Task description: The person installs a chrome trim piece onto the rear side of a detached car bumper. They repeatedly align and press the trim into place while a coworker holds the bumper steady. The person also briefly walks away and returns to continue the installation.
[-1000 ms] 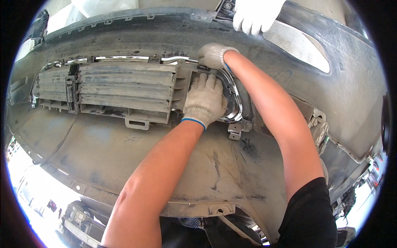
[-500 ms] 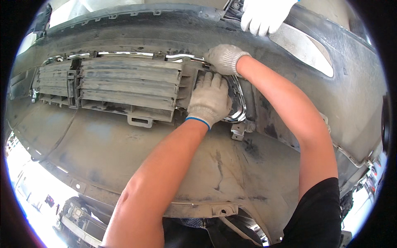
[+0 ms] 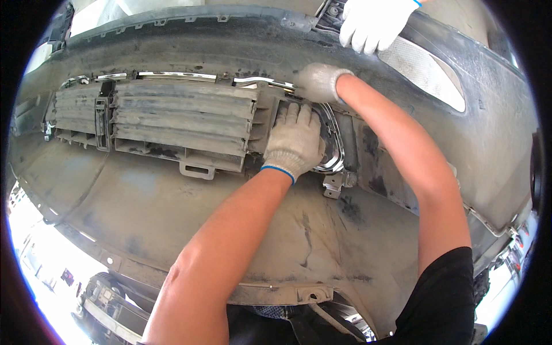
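The grille (image 3: 181, 109) runs leftward from the nearer left hand (image 3: 295, 138), flat and gripping nothing — the right hand (image 3: 322, 83) seems curled, hold unclear.

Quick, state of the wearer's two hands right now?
Left hand: open, back facing up, just right of the slatted grille.
Right hand: blurred, at the end of the chrome strip; open or closed cannot be told.

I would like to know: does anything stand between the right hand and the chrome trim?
Nothing visible does. The right hand is at the upper edge of the chrome trim, though blur hides the exact contact. The left hand lies lower, inside the curve; another person's hand is above, clear of both.
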